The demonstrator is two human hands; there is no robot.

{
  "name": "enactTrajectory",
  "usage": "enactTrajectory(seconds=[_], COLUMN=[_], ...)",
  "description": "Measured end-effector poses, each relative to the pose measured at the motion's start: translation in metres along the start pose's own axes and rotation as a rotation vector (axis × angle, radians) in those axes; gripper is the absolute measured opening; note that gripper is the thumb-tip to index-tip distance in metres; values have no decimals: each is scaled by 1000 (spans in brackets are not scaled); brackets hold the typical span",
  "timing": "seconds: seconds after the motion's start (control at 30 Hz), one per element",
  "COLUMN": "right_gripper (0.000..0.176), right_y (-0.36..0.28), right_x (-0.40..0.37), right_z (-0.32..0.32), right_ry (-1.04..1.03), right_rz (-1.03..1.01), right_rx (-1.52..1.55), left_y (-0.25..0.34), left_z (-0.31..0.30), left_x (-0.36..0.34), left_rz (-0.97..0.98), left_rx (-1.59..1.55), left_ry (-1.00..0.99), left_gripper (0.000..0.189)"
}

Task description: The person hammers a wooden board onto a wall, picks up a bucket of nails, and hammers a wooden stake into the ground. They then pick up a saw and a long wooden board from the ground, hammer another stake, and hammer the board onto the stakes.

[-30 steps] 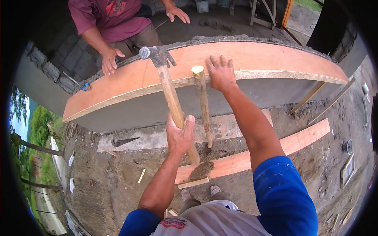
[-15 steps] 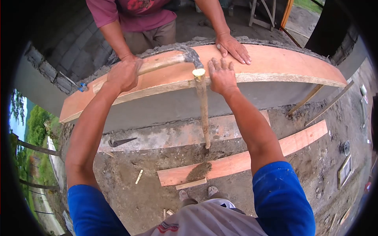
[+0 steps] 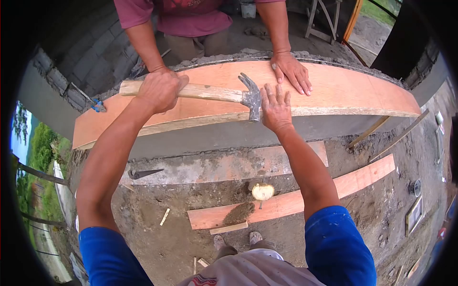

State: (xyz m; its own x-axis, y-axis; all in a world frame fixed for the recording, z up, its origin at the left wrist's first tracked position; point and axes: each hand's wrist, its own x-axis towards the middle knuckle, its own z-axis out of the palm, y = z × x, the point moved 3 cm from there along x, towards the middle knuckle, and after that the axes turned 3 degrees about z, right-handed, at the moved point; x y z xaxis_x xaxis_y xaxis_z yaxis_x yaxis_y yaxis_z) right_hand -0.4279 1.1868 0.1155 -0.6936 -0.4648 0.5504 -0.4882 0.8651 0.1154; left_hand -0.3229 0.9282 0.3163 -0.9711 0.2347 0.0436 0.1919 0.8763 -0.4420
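My left hand is wrapped around the wooden handle of a claw hammer, held level over a long plywood-topped board. The hammer's head is at the board's front edge, beside my right hand. That hand lies over the edge with its fingers stretched across the top. A co-worker's hand rests flat on the board just beyond it; the co-worker's other hand is mostly hidden behind my left hand. Below, the pale cut end of a wooden pole faces me, its length mostly hidden.
The board lies along a low plastered wall. Slanted wooden props stand under its right part. A curved plywood strip, a pointed metal tool and a wood scrap lie below. Opposite stands a co-worker.
The pole that stood upright against the board's front edge has dropped away and tipped toward me. The hammer has turned, its head now pointing down at the edge. My right hand stays on the board.
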Motion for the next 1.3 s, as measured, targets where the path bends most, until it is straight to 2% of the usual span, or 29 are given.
enactTrajectory(seconds=[0.03,0.07,0.17,0.23,0.27,0.3,0.33,0.37,0.4,0.43,0.5,0.57,0.77,0.8,0.9,0.97,1.0,1.07,1.13,1.2,1.27,1.3], right_gripper=[60,60,65,74,74,74,74,71,67,64,66,68,74,82,91,96,97,96,95,90,71,60], right_y=[-6,-3,4,5,5,6,5,5,4,3,2,1,-2,-3,-8,-4,0,-6,-30,-62,-84,-87], right_x=[5,1,-2,-1,0,0,-1,-3,-1,0,0,-3,4,3,-12,-49,-74,-136,-186,-208,-207,-198], right_z=[3,0,-4,-5,-4,-2,-1,-3,-9,-14,-17,-19,-33,-40,-85,-110,-119,-121,-107,-99,-81,-81], right_ry=[3,-20,-25,-2,3,7,7,-26,-54,-83,-91,-111,-160,-192,15,0,-35,-524,-542,-346,-391,-466], right_rz=[-29,-37,-37,-22,-20,-17,-13,-15,-12,-8,-11,-11,-7,7,4,61,87,238,239,187,321,371], right_rx=[14,16,4,-14,-12,-12,-10,-7,-4,0,-34,-55,-97,-80,19,375,595,978,1016,884,957,901], left_y=[1,-3,-2,15,38,56,76,101,124,148,190,217,253,261,284,295,304,319,328,323,318,313], left_z=[7,8,47,80,79,101,113,130,144,156,191,200,217,222,221,207,213,222,218,197,173,164], left_x=[1,1,-29,-71,-94,-117,-140,-164,-186,-208,-259,-302,-421,-443,-486,-499,-513,-533,-529,-510,-487,-474], left_rz=[-20,-123,-393,-393,-530,-576,-650,-641,-689,-681,-747,-821,-863,-887,-939,-964,-959,-1008,-1045,-1079,-1070,-1047], left_rx=[3,-76,-344,-679,-976,-1082,-1187,-1326,-1395,-1484,-1640,-1701,-1492,-1484,-1444,-1383,-1348,-1410,-1468,-1517,-1561,-1575], left_ry=[-33,-82,84,222,101,155,49,175,113,151,67,-40,-451,-491,-621,-717,-698,-702,-675,-637,-441,-340], left_gripper=[14,17,23,26,27,24,27,24,23,23,23,20,26,28,34,37,37,36,33,29,25,24])
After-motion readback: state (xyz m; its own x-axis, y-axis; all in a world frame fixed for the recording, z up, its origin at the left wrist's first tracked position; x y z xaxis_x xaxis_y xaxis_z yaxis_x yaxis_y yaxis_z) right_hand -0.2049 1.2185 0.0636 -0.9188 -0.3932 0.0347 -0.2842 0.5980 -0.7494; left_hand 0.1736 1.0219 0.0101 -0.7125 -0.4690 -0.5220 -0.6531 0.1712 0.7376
